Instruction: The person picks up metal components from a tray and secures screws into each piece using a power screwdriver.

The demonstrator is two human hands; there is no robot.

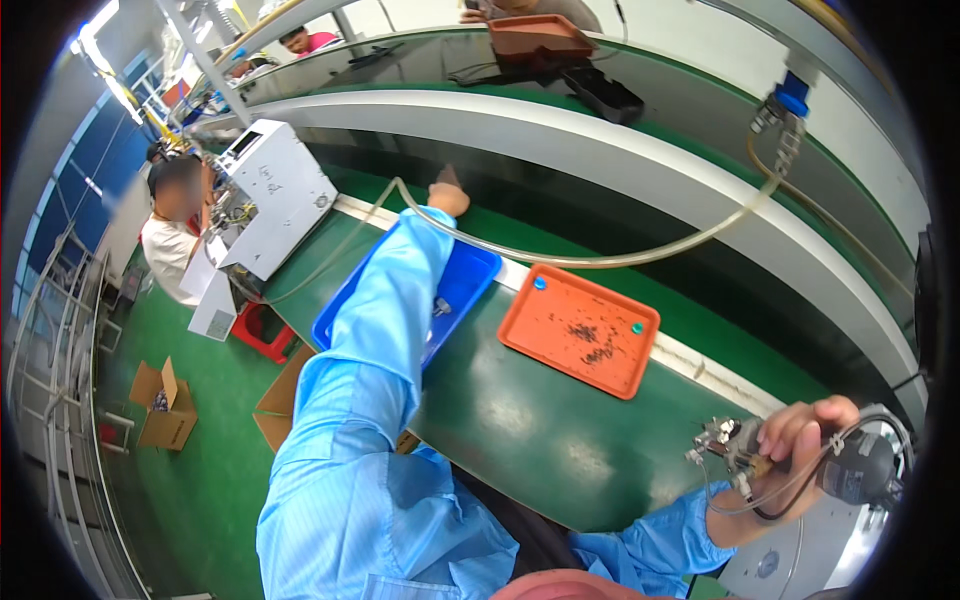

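My left arm, in a light blue sleeve, reaches across a blue tray (478, 268). My left hand (449, 196) is past the tray's far edge, above the dark strip behind the bench. Its fingers are small and blurred, so their grip is unclear. A few small clear or silvery pieces (441, 306) show in the tray beside the sleeve. At the right, my right hand (795, 440) has its fingers curled and pressed together against a small metal fixture (735, 447) with thin tubes. What lies between those fingers is hidden.
An orange tray (623, 382) holds many tiny dark pieces and two small caps. A clear hose (620, 262) arches over the bench. A grey machine (283, 198) stands at the left, with a person (172, 235) behind it. Cardboard boxes (168, 425) and a red stool (262, 335) are on the floor.
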